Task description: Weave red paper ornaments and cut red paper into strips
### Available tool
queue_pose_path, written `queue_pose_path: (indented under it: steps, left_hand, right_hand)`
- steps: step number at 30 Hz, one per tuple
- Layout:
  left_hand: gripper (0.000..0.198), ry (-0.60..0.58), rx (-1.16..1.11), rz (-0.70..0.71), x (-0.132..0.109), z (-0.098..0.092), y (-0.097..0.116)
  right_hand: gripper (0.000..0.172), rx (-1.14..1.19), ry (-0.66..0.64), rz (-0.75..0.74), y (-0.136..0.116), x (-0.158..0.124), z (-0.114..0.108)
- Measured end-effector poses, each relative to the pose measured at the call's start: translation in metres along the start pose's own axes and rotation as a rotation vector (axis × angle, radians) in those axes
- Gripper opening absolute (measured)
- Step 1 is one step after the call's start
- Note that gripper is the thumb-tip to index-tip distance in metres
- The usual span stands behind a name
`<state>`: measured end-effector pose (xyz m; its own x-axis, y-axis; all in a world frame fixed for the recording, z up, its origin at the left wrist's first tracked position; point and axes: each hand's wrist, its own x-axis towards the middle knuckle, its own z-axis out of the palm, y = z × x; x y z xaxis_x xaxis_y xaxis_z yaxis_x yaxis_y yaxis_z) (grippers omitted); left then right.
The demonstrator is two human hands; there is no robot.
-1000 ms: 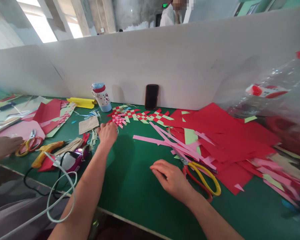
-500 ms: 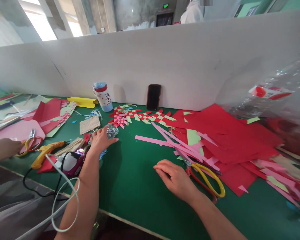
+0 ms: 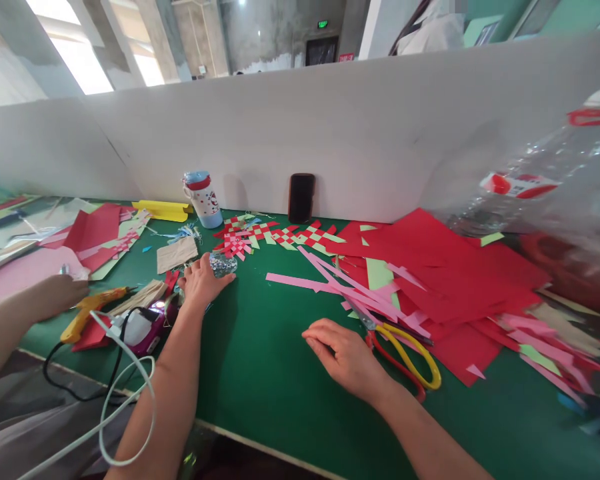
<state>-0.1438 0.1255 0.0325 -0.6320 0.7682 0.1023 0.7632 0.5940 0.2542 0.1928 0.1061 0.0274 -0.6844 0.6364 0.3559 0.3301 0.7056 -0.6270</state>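
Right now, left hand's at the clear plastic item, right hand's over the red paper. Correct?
Not quite: the head view shows the right hand over the green tabletop, beside the yellow-and-red scissors. The left hand is at the clear plastic item, as you say.

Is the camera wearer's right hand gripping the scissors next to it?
No, the right hand is loosely curled on the near side of the table, and the scissors lie beside it.
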Motion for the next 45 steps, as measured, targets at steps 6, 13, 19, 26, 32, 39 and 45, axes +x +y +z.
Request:
queue_pose_path:
  steps: [6, 13, 19, 26, 32, 39, 45]
  left_hand:
    - [0.088, -0.005, -0.024, 0.136, -0.013, -0.004, 0.025]
    - [0.091, -0.081, -0.004, 0.297, -0.009, 0.01, 0.082]
    - [0.09, -0.142, 0.024, 0.357, 0.007, 0.023, 0.123]
    - [0.079, -0.082, 0.026, 0.415, -0.001, 0.026, 0.129]
    - [0.063, -0.023, -0.01, 0.528, -0.045, 0.022, 0.115]
    - [0.049, 0.085, -0.159, 0.552, -0.081, 0.022, 0.082]
    - [0.045, 0.044, -0.208, 0.606, -0.082, 0.03, 0.077]
  right_hand:
    - [0.021, -0.012, 0.01, -0.007, 0.0, 0.001, 0.001]
    - [0.021, -0.008, 0.005, -0.036, 0.0, 0.0, 0.003]
    - [0.02, -0.033, 0.034, -0.028, 0.001, -0.001, 0.0]
    - [0.018, -0.058, 0.072, -0.031, 0.004, -0.002, -0.001]
    - [0.017, -0.102, 0.114, -0.037, 0.002, -0.001, -0.001]
    - [0.022, -0.25, 0.156, 0.03, -0.002, -0.01, -0.029]
    - [0.036, -0.568, 0.191, 0.308, 0.017, -0.072, -0.048]
